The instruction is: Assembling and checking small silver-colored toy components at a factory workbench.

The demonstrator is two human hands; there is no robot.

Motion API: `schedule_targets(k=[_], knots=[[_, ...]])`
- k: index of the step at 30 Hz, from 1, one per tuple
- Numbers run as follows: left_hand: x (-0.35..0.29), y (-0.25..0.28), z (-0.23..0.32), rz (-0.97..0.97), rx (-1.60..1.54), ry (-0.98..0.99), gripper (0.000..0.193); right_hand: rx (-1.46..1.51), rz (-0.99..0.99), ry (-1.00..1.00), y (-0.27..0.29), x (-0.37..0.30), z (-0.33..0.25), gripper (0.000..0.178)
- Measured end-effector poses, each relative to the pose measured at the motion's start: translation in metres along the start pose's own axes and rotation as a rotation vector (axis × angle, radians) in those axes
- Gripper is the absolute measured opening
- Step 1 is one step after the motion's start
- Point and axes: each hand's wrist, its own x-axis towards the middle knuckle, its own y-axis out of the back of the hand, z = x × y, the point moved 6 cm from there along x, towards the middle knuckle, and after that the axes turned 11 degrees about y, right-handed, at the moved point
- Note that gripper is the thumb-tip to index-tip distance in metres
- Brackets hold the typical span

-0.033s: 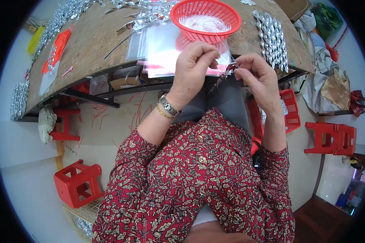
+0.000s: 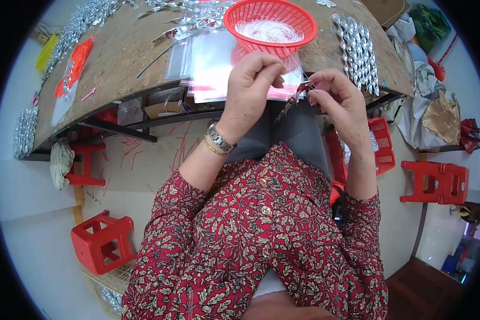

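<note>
While the right fingers (image 2: 326, 100) pinch its top end, the twisty strip (image 2: 290, 105) slants down-left, away from the red basket (image 2: 257, 45); the left fingers (image 2: 266, 76) curl close, their hold unclear.

A worn brown wooden table (image 2: 128, 42) on a dark metal frame (image 2: 117, 126) spans the far side — a pale floor (image 2: 149, 160) below, white wall (image 2: 29, 186) left, red plastic stool (image 2: 444, 182) right

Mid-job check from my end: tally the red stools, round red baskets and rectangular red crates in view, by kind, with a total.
Red stools: 3 (two at left, one at right)
Round red basket: 1
Rectangular red crate: 1 (partly hidden)
Total: 5
</note>
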Motion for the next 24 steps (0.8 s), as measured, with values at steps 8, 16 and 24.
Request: schedule_targets(k=[8, 16, 24], knots=[[0.017, 0.034, 0.009, 0.137, -0.346, 0.068, 0.011, 0.166, -0.064, -0.063, 0.014, 0.007, -0.002, 0.027], [0.027, 0.048, 0.001, 0.128, -0.502, 0.121, 0.011, 0.639, -0.098, -0.100, 0.023, 0.004, 0.005, 0.017], [0.031, 0.052, 0.013, 0.122, -0.534, 0.085, 0.011, 0.899, -0.141, 0.069, 0.029, 0.009, -0.011, 0.016]])
